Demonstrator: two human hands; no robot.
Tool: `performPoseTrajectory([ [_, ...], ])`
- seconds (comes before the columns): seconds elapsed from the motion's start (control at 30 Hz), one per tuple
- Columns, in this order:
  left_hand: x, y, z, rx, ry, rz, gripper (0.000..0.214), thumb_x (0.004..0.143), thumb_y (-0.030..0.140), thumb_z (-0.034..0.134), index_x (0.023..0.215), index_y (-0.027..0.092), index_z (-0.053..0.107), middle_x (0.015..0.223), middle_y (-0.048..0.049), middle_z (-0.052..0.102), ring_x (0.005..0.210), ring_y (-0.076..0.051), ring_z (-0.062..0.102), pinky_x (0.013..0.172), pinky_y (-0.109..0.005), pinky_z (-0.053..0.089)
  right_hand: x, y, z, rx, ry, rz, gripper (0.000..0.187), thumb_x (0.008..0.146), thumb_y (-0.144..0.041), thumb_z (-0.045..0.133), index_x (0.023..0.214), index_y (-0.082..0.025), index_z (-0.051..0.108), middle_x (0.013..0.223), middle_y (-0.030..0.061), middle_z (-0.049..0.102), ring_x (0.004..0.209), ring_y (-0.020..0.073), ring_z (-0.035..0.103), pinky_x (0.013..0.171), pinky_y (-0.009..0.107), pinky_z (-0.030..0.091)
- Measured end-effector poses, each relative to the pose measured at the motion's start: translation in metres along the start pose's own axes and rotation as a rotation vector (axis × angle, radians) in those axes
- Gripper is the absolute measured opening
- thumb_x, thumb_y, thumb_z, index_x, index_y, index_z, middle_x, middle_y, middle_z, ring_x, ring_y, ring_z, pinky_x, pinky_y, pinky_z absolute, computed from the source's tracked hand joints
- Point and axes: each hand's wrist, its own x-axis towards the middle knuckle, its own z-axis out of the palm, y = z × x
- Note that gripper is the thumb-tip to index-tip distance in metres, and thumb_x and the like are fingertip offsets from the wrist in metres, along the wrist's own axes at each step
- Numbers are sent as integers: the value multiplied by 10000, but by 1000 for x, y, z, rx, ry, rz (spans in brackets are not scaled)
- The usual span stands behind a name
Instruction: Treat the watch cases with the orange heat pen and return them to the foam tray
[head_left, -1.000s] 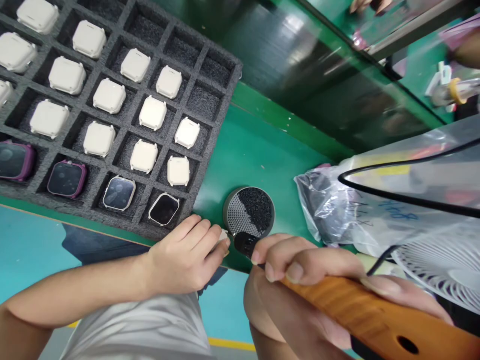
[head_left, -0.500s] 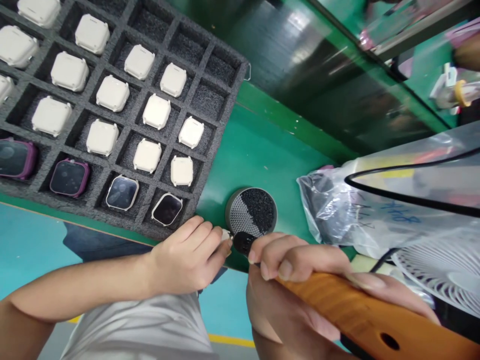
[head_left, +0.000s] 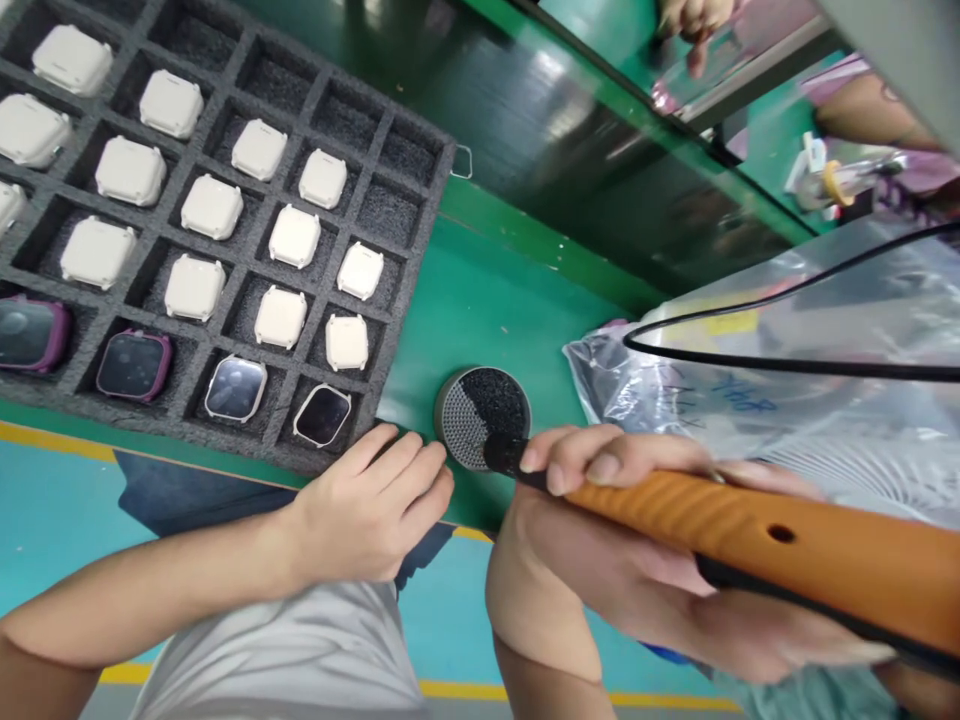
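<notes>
At front edge of green bench (head_left: pixel 487 300): orange-handled tool (head_left: pixel 735 520) gripped in right hand (head_left: pixel 622 575), black nose (head_left: pixel 504 453) over round tin (head_left: pixel 439 420).
Head view: noted right-hand fingers closed around tool, forward ones lying on handle just behind nose. Observed nose overlapping tin's near right side; cannot tell if touching. Recorded left hand (head_left: pixel 371 505) at near right corner of foam tray (head_left: pixel 429 205), fingers curled and close together; cannot tell if holding anything. Found on bench, right of tray: tin with grey dimpled section (head_left: pixel 461 420) and black rough section (head_left: pixel 496 398). Logged in tray compartments: white watch cases (head_left: pixel 347 342), plus dark-screened watches (head_left: pixel 322 415) along near row. Noted farther right: clear plastic bag (head_left: pixel 630 385), crossed by black cable (head_left: pixel 825 370). Seen at top: another person's hand (head_left: pixel 694 15).
</notes>
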Motion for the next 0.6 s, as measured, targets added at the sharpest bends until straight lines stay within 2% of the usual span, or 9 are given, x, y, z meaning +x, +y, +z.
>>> performPoseTrajectory([
  [0.1, -2, 0, 1, -2, -1, 12, 344, 1077, 223, 567, 1316, 101, 782, 1414, -174, 787, 1223, -340, 726, 1143, -535, 557, 2, 7, 4, 61, -8, -87, 441, 1031, -730, 683, 1221, -354, 814, 869, -13, 702, 633, 185, 626, 569, 396, 590],
  [0.27, 1, 2, 5, 70, 49, -41, 199, 1111, 309, 731, 1186, 133, 790, 1280, -141, 825, 1130, -293, 752, 1116, -484, 577, -2, 10, 10, 26, 18, -41, 439, 1028, -730, 708, 1217, -348, 813, 893, -11, 724, 687, 204, 655, 615, 411, 616],
  [0.33, 1, 3, 4, 49, 38, -41, 241, 1121, 353, 733, 1203, 133, 790, 1318, -145, 818, 1186, -307, 752, 1141, -495, 571, -3, 8, 10, 19, 23, -29, 431, 1023, -725, 721, 1212, -349, 815, 894, -15, 725, 686, 204, 656, 617, 415, 616],
  [0.43, -2, 3, 3, 8, 4, -34, 269, 1116, 303, 662, 1280, 127, 783, 1440, -168, 785, 1282, -343, 737, 1180, -527, 551, -3, 7, 9, 22, 15, -13, 432, 1011, -720, 746, 1227, -352, 816, 901, -18, 722, 693, 200, 664, 630, 419, 617],
  [0.53, -4, 2, 2, -4, 0, -20, 316, 1089, 228, 601, 1321, 115, 782, 1440, -176, 786, 1268, -350, 740, 1170, -538, 550, -1, 8, 6, 28, 3, -17, 428, 1013, -716, 749, 1227, -354, 825, 898, -17, 736, 687, 203, 664, 619, 420, 617],
  [0.6, -4, 2, 2, 2, 11, -20, 306, 1086, 222, 625, 1326, 122, 787, 1420, -165, 796, 1235, -337, 747, 1156, -527, 557, 1, 9, 5, 27, -5, -22, 424, 1019, -714, 737, 1227, -355, 826, 895, -15, 750, 685, 207, 664, 611, 424, 617],
])
